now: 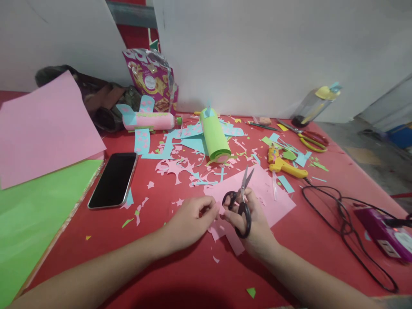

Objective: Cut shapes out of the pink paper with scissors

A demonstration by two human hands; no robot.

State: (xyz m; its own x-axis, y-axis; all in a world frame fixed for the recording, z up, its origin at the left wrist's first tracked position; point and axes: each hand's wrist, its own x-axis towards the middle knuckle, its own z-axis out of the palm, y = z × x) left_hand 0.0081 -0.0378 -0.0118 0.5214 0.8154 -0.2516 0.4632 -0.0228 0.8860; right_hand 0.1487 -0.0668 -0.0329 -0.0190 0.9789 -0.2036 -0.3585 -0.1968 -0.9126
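My left hand (pixel 196 219) is closed in a pinch on a small piece of pink paper (pixel 221 209), in front of me at the middle of the table. Close to its right, my right hand (pixel 254 223) holds black-handled scissors (pixel 243 193), their blades parted slightly and pointing away from me. Fingertips of the right hand are near the same pink piece; whether they touch it I cannot tell. Under and behind this hand lies a larger pink paper sheet (pixel 280 206) with cut edges.
Paper scraps surround a green paper tube (pixel 214 135) and a pink bottle (pixel 151 121) with blue fins. At left are a phone (pixel 114 180) and pink sheets (pixel 48 128). At right lie a yellow glue gun (pixel 283 165), its cord (pixel 344 219), a purple power strip (pixel 383 234) and larger scissors (pixel 309 139).
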